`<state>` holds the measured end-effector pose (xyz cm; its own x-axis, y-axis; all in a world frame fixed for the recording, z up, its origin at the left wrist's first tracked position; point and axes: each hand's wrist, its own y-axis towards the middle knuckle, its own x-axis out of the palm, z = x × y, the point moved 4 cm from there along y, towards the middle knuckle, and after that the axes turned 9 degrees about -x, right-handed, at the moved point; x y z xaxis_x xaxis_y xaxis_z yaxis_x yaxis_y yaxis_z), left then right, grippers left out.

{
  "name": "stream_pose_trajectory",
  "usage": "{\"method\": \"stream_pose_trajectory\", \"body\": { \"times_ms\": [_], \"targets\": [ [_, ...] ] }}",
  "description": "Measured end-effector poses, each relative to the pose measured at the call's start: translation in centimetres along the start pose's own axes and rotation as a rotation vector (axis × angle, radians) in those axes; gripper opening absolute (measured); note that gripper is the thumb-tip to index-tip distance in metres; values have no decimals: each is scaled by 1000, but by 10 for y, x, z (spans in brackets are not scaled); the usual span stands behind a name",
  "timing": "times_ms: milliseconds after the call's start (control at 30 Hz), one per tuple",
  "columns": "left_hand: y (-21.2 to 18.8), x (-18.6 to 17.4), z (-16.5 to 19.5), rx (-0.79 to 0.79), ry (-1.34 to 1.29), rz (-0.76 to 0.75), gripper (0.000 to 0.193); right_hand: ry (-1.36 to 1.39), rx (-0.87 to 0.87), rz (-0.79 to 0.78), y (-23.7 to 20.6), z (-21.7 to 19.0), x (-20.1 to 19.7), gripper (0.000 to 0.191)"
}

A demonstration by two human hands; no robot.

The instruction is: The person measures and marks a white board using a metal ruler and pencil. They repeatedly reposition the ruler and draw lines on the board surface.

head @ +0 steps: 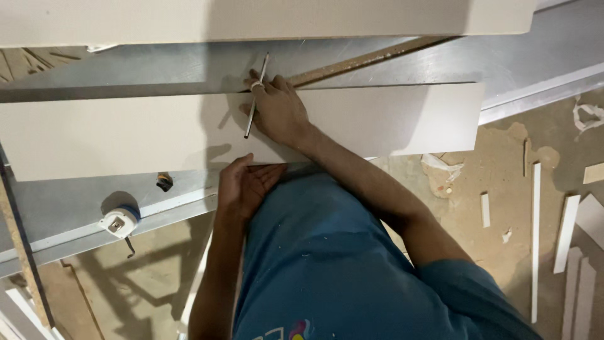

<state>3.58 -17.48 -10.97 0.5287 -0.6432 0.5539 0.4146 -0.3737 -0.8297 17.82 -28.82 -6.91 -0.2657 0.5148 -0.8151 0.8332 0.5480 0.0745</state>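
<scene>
A long white board (94, 135) lies across a grey metal table (69, 201). My right hand (278, 110) rests on the board's far edge and holds a thin metal rod (257, 94) that points away from me across the board. My left hand (242, 184) is at the board's near edge, palm showing and fingers curled against and under that edge. My blue shirt (327, 264) fills the lower middle of the view.
A second white board (251, 19) lies along the top. A brown wooden strip (365, 60) runs diagonally behind my right hand. A white tape measure (118, 221) sits on the table at left. Several white offcut strips (566, 233) lie on the dusty floor at right.
</scene>
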Motion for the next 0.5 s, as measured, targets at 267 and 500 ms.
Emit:
{"method": "stream_pose_trajectory", "body": {
  "times_ms": [267,500],
  "targets": [
    [-7,-10,-14,325,233,-109,38,-36,-25,-169,4,-47,-53,28],
    [-77,56,15,577,245,-408,31,53,-273,234,-20,-79,-158,39]
  ]
}}
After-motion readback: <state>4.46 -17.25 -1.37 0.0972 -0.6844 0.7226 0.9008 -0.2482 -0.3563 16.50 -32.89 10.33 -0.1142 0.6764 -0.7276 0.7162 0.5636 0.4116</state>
